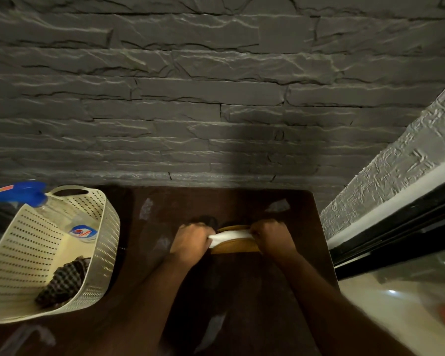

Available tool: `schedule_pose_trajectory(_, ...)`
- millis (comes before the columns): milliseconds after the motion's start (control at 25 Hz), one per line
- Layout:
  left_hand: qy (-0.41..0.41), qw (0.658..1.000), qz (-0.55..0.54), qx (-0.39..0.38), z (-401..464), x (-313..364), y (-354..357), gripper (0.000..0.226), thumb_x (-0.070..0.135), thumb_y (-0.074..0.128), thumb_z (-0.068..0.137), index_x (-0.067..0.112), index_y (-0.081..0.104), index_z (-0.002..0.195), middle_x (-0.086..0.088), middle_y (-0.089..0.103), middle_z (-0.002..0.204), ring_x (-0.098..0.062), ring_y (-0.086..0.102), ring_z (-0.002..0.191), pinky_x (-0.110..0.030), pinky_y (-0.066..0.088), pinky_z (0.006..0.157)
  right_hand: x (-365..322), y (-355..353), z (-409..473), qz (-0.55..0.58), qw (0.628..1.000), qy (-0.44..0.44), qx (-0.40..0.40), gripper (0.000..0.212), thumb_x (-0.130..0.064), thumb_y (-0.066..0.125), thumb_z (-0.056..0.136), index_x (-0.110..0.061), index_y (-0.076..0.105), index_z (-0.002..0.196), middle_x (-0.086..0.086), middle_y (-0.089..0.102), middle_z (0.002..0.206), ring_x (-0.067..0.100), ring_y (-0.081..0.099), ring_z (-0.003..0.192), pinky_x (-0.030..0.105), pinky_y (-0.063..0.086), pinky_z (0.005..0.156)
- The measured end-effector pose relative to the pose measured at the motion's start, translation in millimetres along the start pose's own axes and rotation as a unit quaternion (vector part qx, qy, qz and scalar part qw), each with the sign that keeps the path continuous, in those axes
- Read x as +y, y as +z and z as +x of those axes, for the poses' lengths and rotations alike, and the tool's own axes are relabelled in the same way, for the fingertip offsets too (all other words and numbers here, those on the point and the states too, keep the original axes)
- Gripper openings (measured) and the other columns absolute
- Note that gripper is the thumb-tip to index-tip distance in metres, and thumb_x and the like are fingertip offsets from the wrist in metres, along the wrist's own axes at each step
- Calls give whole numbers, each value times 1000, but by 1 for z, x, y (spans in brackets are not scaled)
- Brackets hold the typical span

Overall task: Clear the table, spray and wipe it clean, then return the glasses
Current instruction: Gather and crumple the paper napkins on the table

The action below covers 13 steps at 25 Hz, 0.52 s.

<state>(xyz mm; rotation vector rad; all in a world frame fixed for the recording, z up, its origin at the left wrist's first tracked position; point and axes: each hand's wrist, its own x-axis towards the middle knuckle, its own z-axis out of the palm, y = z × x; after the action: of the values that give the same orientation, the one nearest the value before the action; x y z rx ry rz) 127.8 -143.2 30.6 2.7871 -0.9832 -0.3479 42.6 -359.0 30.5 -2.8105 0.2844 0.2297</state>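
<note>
- Risk, slip: white item (230, 236) stretched between both hands over a tan wooden piece (235, 246); likely to pull free of one grip if tugged harder, then drop onto the dark desk (242, 291).
- Risk, knock: tan piece lying loose under the white item (identity unclear, possibly a tray or coaster); liable to be dragged along and to skid towards the far edge.
- Risk, order: pale smears showing on the desk; wiping probably not yet done, spray bottle (62, 214) and checked cloth (64, 281) lying in the cream basket (108, 240).
- Left hand (190, 238): curled tight, pinching the left end of the white item.
- Right hand (272, 236): curled likewise, gripping the right end.
- Position, cleaning kit: basket at the desk's left edge, well apart from both hands, nearer the left.
- Position, glasses: none in view (cannot tell where put).
- Backdrop: grey stone wall (216, 98) beyond the desk.
</note>
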Motion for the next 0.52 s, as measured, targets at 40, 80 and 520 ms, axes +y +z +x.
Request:
schedule_pose_trajectory(40, -11, 1000, -11, 0, -2, 1, 2, 33, 31, 54, 89, 32, 60, 122, 6, 61, 118, -18, 57, 112, -34, 41, 92, 0, 0, -1, -3, 1000, 9, 7, 27, -25, 54, 88, -30, 67, 111, -2, 64, 116, 21, 58, 110, 39, 44, 92)
schedule_pose_trajectory(80, -24, 999, -24, 3, -6, 3, 4, 42, 31, 55, 88, 32, 54, 130, 5, 57, 126, -19, 54, 117, -35, 41, 95, -1, 0, -2, -4, 1000, 16, 17, 33, -25, 56, 86, -31, 62, 118, -2, 59, 123, 22, 53, 116, 40, 42, 95)
schedule_pose_trajectory(520, -84, 995, -48, -18, -51, 10, 2, 82, 39, 67, 83, 27, 23, 150, 4, 36, 150, -21, 35, 135, -41, 33, 108, -50, 0, -2, -97, 992, -32, -73, 50, -27, 57, 85, -31, 47, 134, -2, 54, 136, 24, 48, 124, 42, 34, 101)
